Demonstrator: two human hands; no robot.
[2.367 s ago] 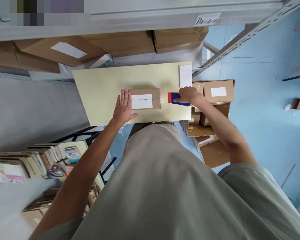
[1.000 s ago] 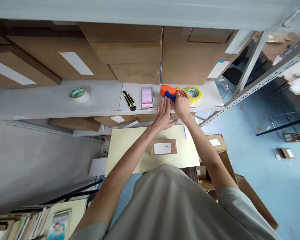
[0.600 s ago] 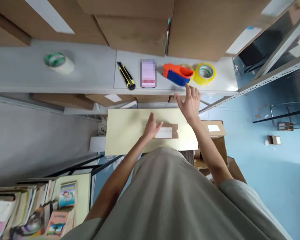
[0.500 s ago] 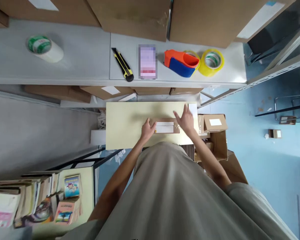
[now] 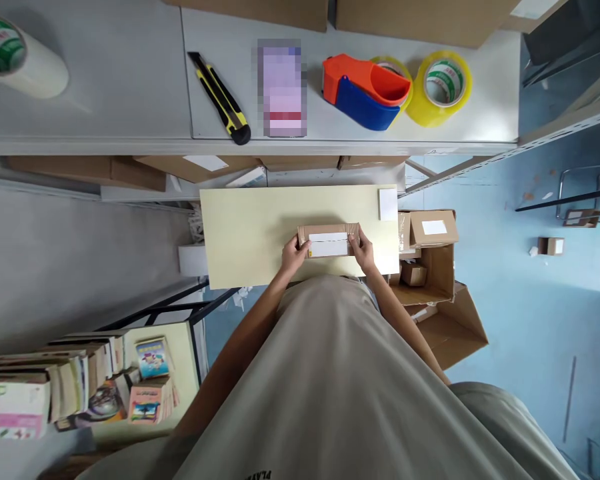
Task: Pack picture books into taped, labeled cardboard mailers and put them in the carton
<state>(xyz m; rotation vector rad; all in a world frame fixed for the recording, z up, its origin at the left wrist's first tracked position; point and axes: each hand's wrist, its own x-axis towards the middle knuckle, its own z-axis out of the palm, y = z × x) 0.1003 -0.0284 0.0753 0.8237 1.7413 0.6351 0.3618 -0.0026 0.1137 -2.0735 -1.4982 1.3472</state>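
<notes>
A small brown cardboard box (image 5: 329,231) with a white label on its upper face is held between my two hands over the cream tabletop (image 5: 250,233). My left hand (image 5: 295,257) grips its left end, thumb on top near the label's edge. At the opposite end my right hand (image 5: 363,251) is closed on the box, its thumb on the label's right edge. Fingers under the box are hidden. A white paper slip (image 5: 388,205) lies at the table's far right corner.
On the shelf ahead are a utility knife (image 5: 220,99), an orange-and-blue tape dispenser (image 5: 365,92), a yellow tape roll (image 5: 443,88) and a white roll (image 5: 25,60). Open cartons (image 5: 433,273) stand right of the table. Books (image 5: 70,380) fill a lower-left table.
My right hand, earlier raised and spread above the box's right side, has come down and taken hold of that end. My left hand keeps its grip. The view has shifted.
</notes>
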